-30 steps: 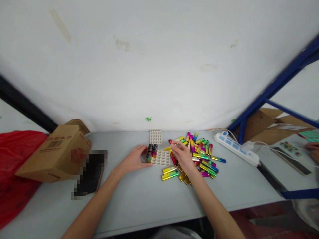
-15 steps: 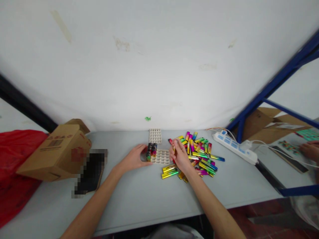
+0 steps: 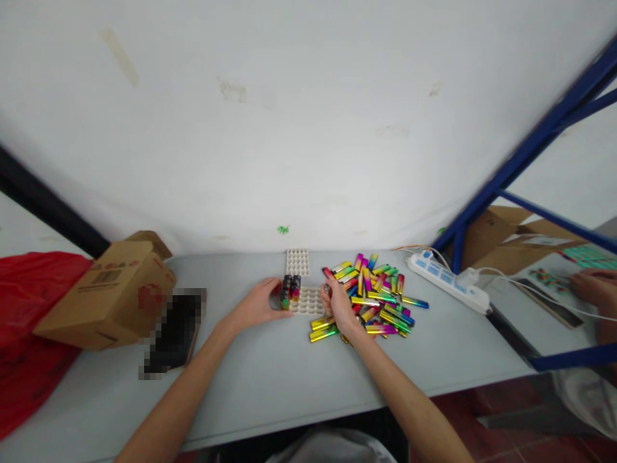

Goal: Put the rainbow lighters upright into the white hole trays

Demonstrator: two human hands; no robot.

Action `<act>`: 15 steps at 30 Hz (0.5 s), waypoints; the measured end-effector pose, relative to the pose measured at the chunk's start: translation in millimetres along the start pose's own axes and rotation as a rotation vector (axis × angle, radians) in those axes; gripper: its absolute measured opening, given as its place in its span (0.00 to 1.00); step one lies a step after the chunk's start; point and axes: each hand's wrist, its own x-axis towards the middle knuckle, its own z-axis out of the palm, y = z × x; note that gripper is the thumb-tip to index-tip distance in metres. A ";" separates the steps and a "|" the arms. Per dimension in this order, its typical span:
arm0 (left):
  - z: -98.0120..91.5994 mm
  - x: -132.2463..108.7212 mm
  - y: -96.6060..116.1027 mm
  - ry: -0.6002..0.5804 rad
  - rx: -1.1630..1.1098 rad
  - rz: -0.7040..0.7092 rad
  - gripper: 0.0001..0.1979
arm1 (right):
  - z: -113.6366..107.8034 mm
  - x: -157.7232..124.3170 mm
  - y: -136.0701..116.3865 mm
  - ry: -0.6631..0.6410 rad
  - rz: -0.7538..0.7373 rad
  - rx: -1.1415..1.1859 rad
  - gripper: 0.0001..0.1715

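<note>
My left hand curves around the left end of a white tray with rows of holes, its thumb at the near edge and its fingers at the far side. Several shiny tubes with black tops stand upright in that end of the tray, close to my fingers. My right hand is closed on a shiny tube near the tray's right end; most of the tube is hidden by the fingers. Beside and under this hand spreads a loose pile of shiny multicoloured tubes in yellow, green, pink, red and blue.
A second white holed tray lies by the wall. A cardboard box, a dark phone-like slab and a red bag are at left. A white power strip lies at right, beside a blue frame. Another person's hand shows far right.
My right hand has come left and slightly lower, toward the tray, with the tube between its fingers. My left hand stays at the tray's left end. The view has shifted a little.
</note>
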 end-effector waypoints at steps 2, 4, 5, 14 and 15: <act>-0.6 -0.1 0.8 -0.003 0.008 -0.004 0.28 | -0.8 0.0 1.1 0.007 0.006 0.000 0.40; -1.0 -0.3 1.3 -0.004 0.005 -0.002 0.29 | -1.6 0.4 1.8 0.033 0.001 -0.002 0.40; -1.1 -0.5 1.3 -0.003 0.002 -0.001 0.29 | -1.9 0.6 2.1 0.044 0.002 0.001 0.40; -1.5 -0.7 0.2 -0.005 0.002 0.004 0.29 | -2.7 3.7 5.3 0.052 -0.028 -0.049 0.42; -1.6 -0.8 0.6 -0.004 0.005 0.003 0.29 | -3.0 3.7 6.1 0.062 -0.037 -0.057 0.41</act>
